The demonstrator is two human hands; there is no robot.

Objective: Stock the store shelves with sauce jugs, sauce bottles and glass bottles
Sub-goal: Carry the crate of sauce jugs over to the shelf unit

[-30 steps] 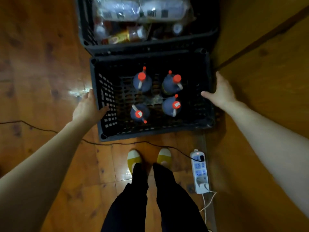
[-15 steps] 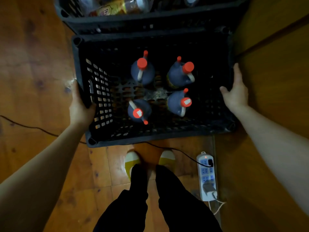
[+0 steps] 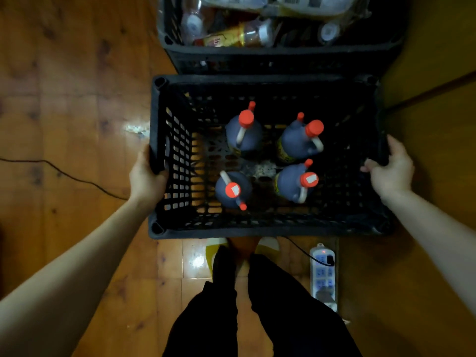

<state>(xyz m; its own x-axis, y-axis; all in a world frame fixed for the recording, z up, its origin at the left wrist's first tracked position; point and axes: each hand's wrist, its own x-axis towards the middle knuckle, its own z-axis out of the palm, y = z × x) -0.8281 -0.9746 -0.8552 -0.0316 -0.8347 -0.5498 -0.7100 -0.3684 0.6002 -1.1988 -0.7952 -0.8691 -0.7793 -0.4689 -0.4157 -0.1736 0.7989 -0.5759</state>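
1. Step in hand, as judged: bringing stock to the shelves. The crate (image 3: 257,231) was held at both ends and no jug had been shelved. Whether it stood clear of the floor (image 3: 77,99) could not be told.
2. Left hand (image 3: 146,176): fingers curled round the crate's left rim, grasping it.
3. Right hand (image 3: 391,171): fingers hooked over the right rim, grasping it.
4. Four jugs (image 3: 243,135) stood upright inside the crate, between the two sets of fingers. They sat in two close pairs, red caps up, well apart from either grip and from the side walls.
5. The rear crate (image 3: 283,60) lay beyond the fingertips, just beside the held crate's far wall; contact not confirmed. It held bottles (image 3: 231,38) lying flat and wrapped packs, count not determinable.
6. Next move, as judged: a level carry with both grips even. The jugs had free room around them and would likely slide or tip if one end dropped.
7. Hazard: a strip (image 3: 323,274) and its cord (image 3: 298,247) lay on the floor below the right wrist, beside the feet.
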